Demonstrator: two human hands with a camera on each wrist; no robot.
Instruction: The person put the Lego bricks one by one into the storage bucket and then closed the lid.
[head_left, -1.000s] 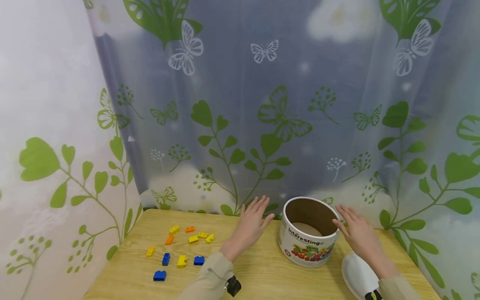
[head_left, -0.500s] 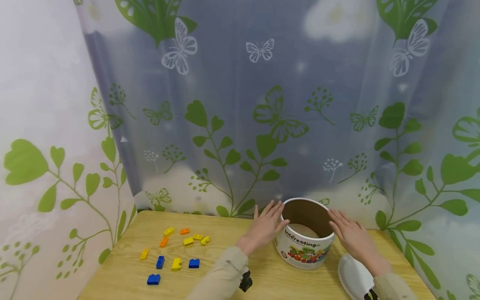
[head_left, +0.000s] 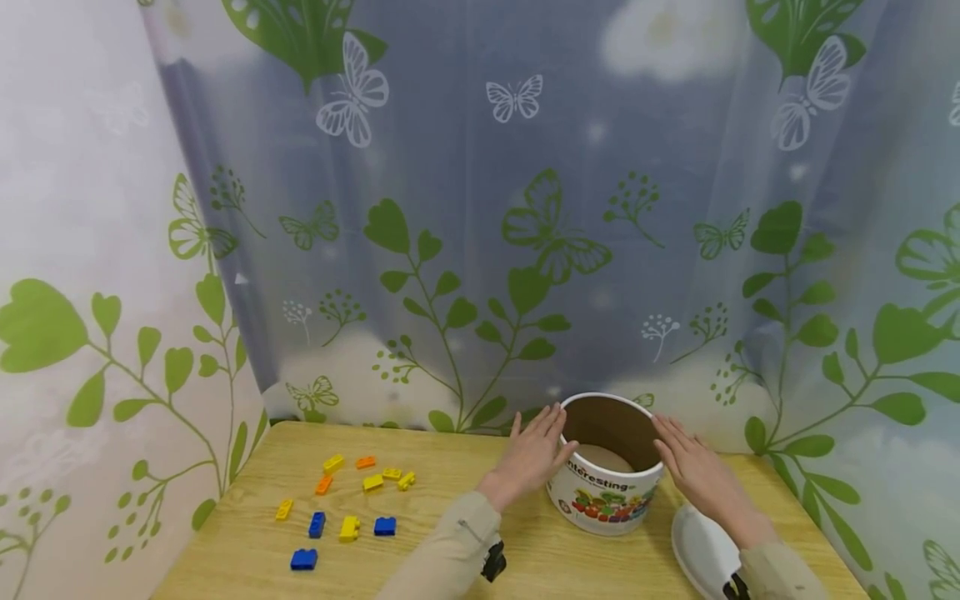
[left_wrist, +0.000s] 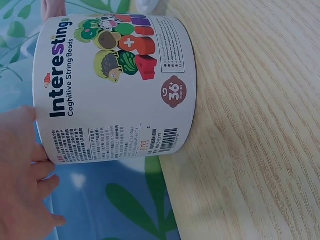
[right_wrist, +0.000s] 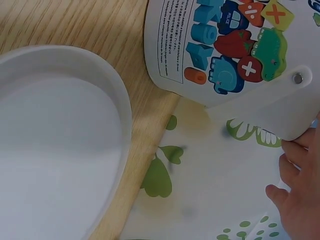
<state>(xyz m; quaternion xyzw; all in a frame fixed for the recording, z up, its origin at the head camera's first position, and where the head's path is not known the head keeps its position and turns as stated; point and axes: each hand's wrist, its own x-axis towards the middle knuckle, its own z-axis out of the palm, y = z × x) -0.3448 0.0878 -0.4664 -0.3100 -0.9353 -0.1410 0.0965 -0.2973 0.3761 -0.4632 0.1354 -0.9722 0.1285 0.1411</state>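
Note:
A round white tub printed "Interesting" and "Cognitive String Beads" stands upright on the table, its top uncovered and its brown inside showing. My left hand lies along the left of the rim with straight fingers. On the other side, my right hand extends straight fingers to the right of the rim. Both wrist views show fingertips at the rim: the left hand beside the label, the right hand past a white strap handle with a metal rivet. Neither hand curls around the tub.
A white round lid-like dish lies at the right, partly under the right forearm. Several toy bricks, such as a blue brick, a yellow brick and an orange brick, are scattered at the left. A printed curtain hangs behind the table.
My left hand has moved right from beside the tub to its rim. The right hand has closed a small gap to the other side. The head view has shifted slightly.

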